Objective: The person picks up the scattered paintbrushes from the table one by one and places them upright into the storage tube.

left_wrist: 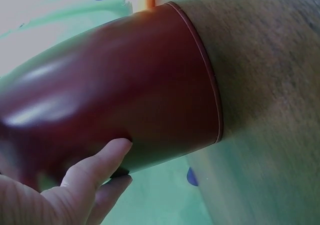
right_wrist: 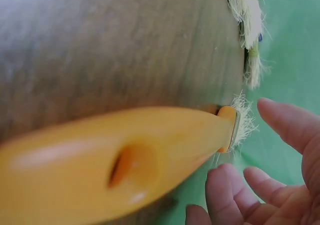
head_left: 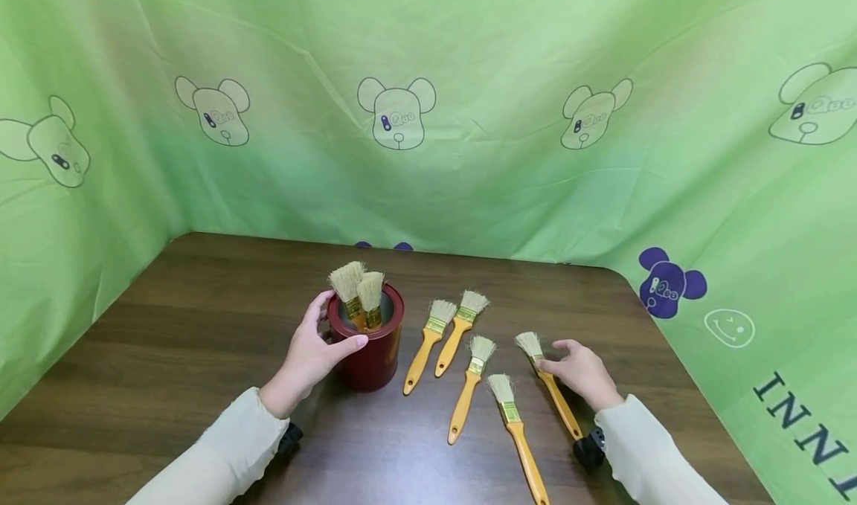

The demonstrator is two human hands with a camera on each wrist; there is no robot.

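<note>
My left hand point(head_left: 313, 352) holds a dark red round pot point(head_left: 370, 360) by its upper part, thumb at the near rim and fingers on the left side. The pot stands upright; two paintbrushes point(head_left: 358, 289) lean inside it, bristles up, their handles mostly hidden. In the left wrist view the pot's side point(left_wrist: 135, 80) fills much of the picture. My right hand point(head_left: 581, 371) is at the rightmost paintbrush point(head_left: 559, 397), thumb and fingers spread around its ferrule end. In the right wrist view that brush's orange handle point(right_wrist: 75, 165) looms close, with bristles point(right_wrist: 243, 122) between the parted thumb and fingers.
Several more paintbrushes with pale bristles lie between pot and right hand, including a near one point(head_left: 522, 445), a middle one point(head_left: 465, 397) and two farther ones point(head_left: 422, 349). All rest on a dark wooden table point(head_left: 201, 326). A green printed cloth point(head_left: 469, 193) hangs behind it.
</note>
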